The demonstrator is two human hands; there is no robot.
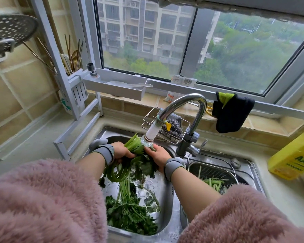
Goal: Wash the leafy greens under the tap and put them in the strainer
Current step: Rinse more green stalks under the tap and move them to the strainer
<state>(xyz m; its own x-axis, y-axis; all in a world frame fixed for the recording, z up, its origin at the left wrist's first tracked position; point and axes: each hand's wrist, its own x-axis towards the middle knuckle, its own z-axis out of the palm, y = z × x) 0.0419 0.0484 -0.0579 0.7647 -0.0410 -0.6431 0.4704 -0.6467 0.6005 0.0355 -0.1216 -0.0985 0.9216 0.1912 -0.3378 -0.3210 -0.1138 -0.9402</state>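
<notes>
I see both hands over the left basin of the steel sink [167,204], holding one bunch of leafy greens [135,146] right under the tap [184,102]. My left hand [120,150] is curled around the stems on the left side of the bunch; my right hand [159,154] grips it from the right, fingers wrapped around the dark leaves. The pale cut end of the bunch points up and sits just beside the white filter nozzle [150,135] at the tap's mouth. I cannot tell whether water is running.

Long stems loop down from the grip, and more loose greens [130,213] lie in the bottom of the left basin, leaves toward me.

The strainer [212,170], a metal mesh basket, sits in the right basin just beside my right forearm, with a few green stalks [213,182] already lying in it.

Both wrists wear grey bands, and fluffy pink sleeves [42,199] cover the arms. A yellow detergent bottle [295,155] lies on the surface at the right, a dark cloth [232,113] hangs from the window rail, and a wire rack [167,128] with a scouring pad sits behind the tap.
</notes>
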